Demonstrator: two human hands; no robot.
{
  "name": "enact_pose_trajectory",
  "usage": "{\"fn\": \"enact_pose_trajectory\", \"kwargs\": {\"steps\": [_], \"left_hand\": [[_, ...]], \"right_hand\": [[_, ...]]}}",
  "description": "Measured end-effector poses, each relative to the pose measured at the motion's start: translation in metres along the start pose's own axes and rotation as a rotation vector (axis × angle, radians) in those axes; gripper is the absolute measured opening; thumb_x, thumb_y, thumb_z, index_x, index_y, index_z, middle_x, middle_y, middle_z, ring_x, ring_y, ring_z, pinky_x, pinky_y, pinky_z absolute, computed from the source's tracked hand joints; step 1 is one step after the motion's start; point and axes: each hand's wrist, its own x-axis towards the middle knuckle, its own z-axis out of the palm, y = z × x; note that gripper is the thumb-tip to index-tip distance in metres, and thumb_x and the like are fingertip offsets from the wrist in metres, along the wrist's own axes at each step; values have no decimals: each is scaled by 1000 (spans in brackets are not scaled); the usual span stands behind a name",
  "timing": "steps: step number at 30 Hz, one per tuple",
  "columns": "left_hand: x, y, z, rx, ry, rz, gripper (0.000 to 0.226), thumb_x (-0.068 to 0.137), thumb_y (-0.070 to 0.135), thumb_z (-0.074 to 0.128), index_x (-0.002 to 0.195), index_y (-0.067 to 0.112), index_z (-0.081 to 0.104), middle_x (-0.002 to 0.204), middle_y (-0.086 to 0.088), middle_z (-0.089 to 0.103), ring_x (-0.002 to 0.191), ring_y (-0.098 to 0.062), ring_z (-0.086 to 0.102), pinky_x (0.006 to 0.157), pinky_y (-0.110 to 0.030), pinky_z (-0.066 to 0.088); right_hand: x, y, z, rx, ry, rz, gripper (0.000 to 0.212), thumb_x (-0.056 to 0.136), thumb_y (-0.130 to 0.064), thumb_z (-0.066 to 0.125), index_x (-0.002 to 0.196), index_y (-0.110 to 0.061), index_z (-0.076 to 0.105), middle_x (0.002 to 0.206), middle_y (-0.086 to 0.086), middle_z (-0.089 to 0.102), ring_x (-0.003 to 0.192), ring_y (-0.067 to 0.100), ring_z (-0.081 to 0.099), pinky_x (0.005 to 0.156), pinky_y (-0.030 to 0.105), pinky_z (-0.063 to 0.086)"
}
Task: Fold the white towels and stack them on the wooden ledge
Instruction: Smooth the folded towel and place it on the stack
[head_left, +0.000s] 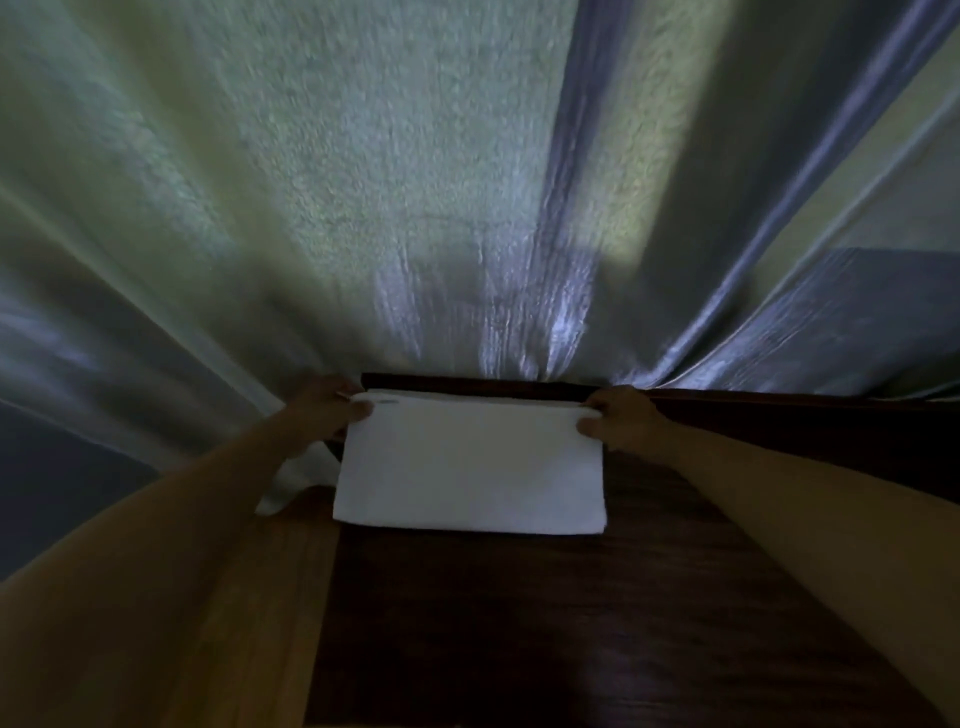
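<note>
Taking the folded white towel (470, 467) as the landmark: off its near left corner a loose scrap of more white cloth (291, 483) pokes out, partly under the left forearm, and whether it belongs to another towel cannot be told. At the towel's far left corner the left hand (324, 408) pinches the layered edge, thumb on top and fingers beneath. The towel itself lies flat as a neat rectangle on the dark wooden ledge (519, 623), its far edge close to the pale curtain (415, 182) hanging behind. At its far right corner the right hand (621, 418) pinches the same edge likewise. This looks like the folding step, with the far edge held. Next, I judge, comes either one more fold toward the near edge, keeping corners matched, or releasing it squared.
</note>
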Motion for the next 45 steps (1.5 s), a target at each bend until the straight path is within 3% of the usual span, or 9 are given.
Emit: {"fn": "enact_pose_trajectory", "kwargs": {"steps": [8,13,19,21,30,37,39,42,45], "left_hand": [[-4,-34,28,-90,10,-193,39,92,47,67,109,13,57,114,-10,63,103,-30,62,92,-45,54],[-8,-38,52,231,225,-59,48,105,47,38,104,2,54,100,-21,64,94,-38,63,84,-44,50],[-9,-22,72,248,362,-125,54,108,45,29,121,-2,52,107,-26,65,96,-39,65,85,-46,53],[-11,-22,74,201,403,-150,49,110,34,30,136,-5,41,120,-28,61,102,-36,65,87,-43,54],[10,-21,66,173,491,67,40,109,35,33,104,-2,48,83,-22,62,76,-38,63,69,-43,52],[24,-29,70,191,475,-27,45,106,40,39,111,-2,51,94,-23,65,88,-41,65,70,-40,46],[18,-30,74,318,579,42,40,104,39,48,118,1,54,104,-20,64,95,-38,63,76,-40,47],[2,-32,94,659,663,488,29,96,27,60,116,6,59,112,-20,63,101,-37,61,90,-48,49],[-11,-26,139,776,311,795,40,97,32,52,129,8,58,139,-19,56,132,-38,50,110,-55,39]], "right_hand": [[11,16,40,790,75,508,39,96,-18,69,131,-1,61,131,20,61,122,42,59,93,52,51],[16,11,67,515,261,457,37,107,-18,44,133,5,54,126,31,57,113,44,57,83,28,47],[22,-3,85,224,376,419,49,109,-36,33,131,3,50,128,30,58,117,45,57,92,42,44],[25,0,89,213,436,440,46,109,-34,34,133,2,49,129,31,59,118,47,58,95,45,46],[31,12,90,327,577,290,35,109,-38,35,111,-7,51,90,12,57,96,43,63,74,36,36],[37,13,89,364,543,407,41,103,-44,48,120,-6,48,111,23,63,101,45,63,75,37,40],[25,11,90,259,647,341,29,99,-33,54,110,-7,48,110,19,58,102,42,59,77,40,41],[1,1,111,-146,733,-117,34,84,-14,62,116,-6,56,114,18,58,109,37,52,92,46,41],[5,-21,139,-319,387,-486,52,88,-19,63,137,-3,54,145,23,50,137,40,43,114,56,35]]}}
